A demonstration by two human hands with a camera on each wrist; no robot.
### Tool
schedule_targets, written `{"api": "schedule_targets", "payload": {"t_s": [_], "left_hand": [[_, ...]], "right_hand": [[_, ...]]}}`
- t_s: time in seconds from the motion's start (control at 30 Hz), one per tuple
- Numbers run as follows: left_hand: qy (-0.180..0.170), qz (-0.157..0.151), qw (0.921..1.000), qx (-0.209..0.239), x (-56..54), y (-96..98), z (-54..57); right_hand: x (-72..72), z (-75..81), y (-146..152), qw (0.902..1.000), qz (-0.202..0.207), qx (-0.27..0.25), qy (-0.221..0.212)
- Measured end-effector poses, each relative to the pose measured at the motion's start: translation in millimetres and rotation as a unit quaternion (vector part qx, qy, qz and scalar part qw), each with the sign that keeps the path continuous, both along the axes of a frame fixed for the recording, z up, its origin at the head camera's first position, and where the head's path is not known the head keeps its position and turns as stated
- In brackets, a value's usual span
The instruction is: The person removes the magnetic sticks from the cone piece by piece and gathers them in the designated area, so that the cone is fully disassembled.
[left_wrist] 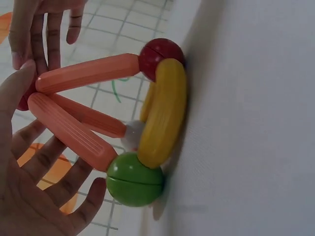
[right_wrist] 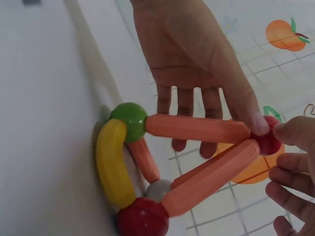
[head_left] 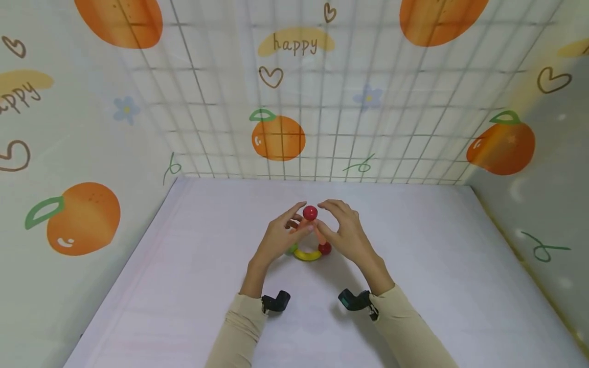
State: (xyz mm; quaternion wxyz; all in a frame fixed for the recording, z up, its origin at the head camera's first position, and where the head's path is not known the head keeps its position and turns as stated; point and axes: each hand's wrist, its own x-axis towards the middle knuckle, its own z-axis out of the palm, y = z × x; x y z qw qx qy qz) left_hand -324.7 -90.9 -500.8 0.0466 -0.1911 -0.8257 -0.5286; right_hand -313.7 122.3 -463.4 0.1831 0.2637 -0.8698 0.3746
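A pyramid-shaped toy frame stands on the table between both hands. Three orange ribbed rods meet at a red top ball. Its base shows a green ball, a second red ball, a grey ball and curved yellow pieces. My left hand is at the left of the top, thumb against the top ball, other fingers spread beside a rod. My right hand mirrors it, its thumb at the top ball and its fingers loosely extended. Neither hand's fingers visibly wrap round the toy.
The white table runs back to a grid wall behind a fruit-printed cloth. Printed side walls stand left and right. A dark wrist camera sits at the left cuff, another camera at the right.
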Motion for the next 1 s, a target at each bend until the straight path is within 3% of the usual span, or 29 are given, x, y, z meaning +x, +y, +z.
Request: {"api": "schedule_targets", "payload": {"t_s": [0.23, 0.53, 0.73, 1.0], "left_hand": [[-0.017, 0.005, 0.9997, 0.014, -0.9, 4.0, 1.1], [0.015, 0.014, 0.9992, 0.034, -2.1, 6.6, 0.9], [0.018, 0.015, 0.9983, 0.053, -3.1, 13.3, -1.7], [0.036, 0.026, 0.9978, 0.05, -4.4, 12.1, -4.2]], "right_hand": [[-4.0, 6.0, -4.3, 0.9999, 0.006, -0.011, -0.008], [-8.3, 12.6, -11.8, 0.9987, 0.011, -0.007, -0.05], [-7.1, 13.9, -13.4, 0.9978, 0.004, -0.008, -0.065], [-4.5, 12.1, -22.1, 0.9966, -0.011, -0.012, -0.081]]}}
